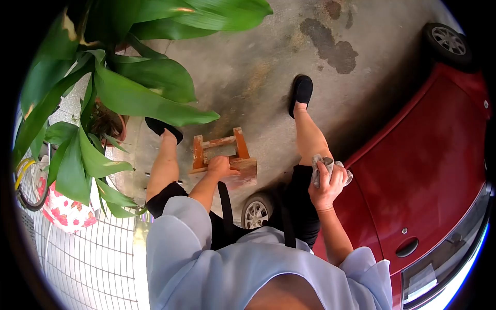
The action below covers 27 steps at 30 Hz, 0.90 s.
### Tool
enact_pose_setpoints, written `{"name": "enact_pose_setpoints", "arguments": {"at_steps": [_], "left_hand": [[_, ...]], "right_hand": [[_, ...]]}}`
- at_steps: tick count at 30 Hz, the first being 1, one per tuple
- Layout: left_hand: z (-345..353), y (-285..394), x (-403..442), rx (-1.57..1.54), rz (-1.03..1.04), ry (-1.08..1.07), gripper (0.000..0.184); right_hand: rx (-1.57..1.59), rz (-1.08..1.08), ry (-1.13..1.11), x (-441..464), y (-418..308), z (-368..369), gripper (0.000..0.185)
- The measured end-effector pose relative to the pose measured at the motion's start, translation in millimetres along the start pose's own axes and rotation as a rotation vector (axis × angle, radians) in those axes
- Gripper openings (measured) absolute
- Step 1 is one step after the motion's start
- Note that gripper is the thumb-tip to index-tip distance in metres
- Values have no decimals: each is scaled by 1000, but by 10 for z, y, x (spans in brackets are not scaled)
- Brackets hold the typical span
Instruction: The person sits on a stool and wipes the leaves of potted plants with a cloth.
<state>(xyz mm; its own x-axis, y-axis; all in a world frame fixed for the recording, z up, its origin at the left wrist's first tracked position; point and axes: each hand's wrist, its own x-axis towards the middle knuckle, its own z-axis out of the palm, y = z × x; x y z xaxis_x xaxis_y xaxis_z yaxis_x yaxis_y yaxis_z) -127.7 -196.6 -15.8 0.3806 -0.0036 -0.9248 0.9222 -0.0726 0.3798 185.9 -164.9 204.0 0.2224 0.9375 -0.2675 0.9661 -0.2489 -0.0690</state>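
— Pale-blue shirt [227, 274], nearest item. Next, from the left?

— Broad green leaves [150, 98], overhanging; pink-and-white flowered cloth [67, 214] below them.

— Then the stool [246, 173]?

— Stool, small, wooden, worn orange-brown; located between the lower legs, its legs pointing away from the torso. Whether it bears on the floor [248, 62]: cannot tell.

— Handling?

— Judged stiff, fairly light, not fragile; dry wood, little slip, possibly rough at the edges. Best hold: seat edge, or the crossbar between the legs.

— Left hand [220, 166]?

— Closed over the seat edge, thumb towards the right; arm reaching forward and down, elbow slightly bent.

— Right hand [326, 194]?

— Gripping a grey cloth [315, 176], crumpled, its folds showing either side of the fingers. Judged soft, limp, nearly weightless; take it by a bunched middle. Forearm angled forward, hand beside the right knee.

— Last item?

— Red car [423, 170], far right, dark-tyred.
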Motion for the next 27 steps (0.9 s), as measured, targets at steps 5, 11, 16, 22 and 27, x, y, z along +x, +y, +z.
{"name": "enact_pose_setpoints", "arguments": {"at_steps": [5,11,16,22,27], "left_hand": [[-88,-307,155,103,96,-12,69],[-174,-300,183,190,142,-57,70],[-106,-314,41,201,245,50,69],[281,-513,344,319,505,98,32],[294,-578,491,296,298,64,43]], "right_hand": [[-22,-8,98,54,-122,74,42],[-36,-26,277,225,-289,205,46],[28,-41,456,385,-468,384,43],[103,-95,699,405,-786,559,35],[107,-130,728,193,-934,601,38]]}}
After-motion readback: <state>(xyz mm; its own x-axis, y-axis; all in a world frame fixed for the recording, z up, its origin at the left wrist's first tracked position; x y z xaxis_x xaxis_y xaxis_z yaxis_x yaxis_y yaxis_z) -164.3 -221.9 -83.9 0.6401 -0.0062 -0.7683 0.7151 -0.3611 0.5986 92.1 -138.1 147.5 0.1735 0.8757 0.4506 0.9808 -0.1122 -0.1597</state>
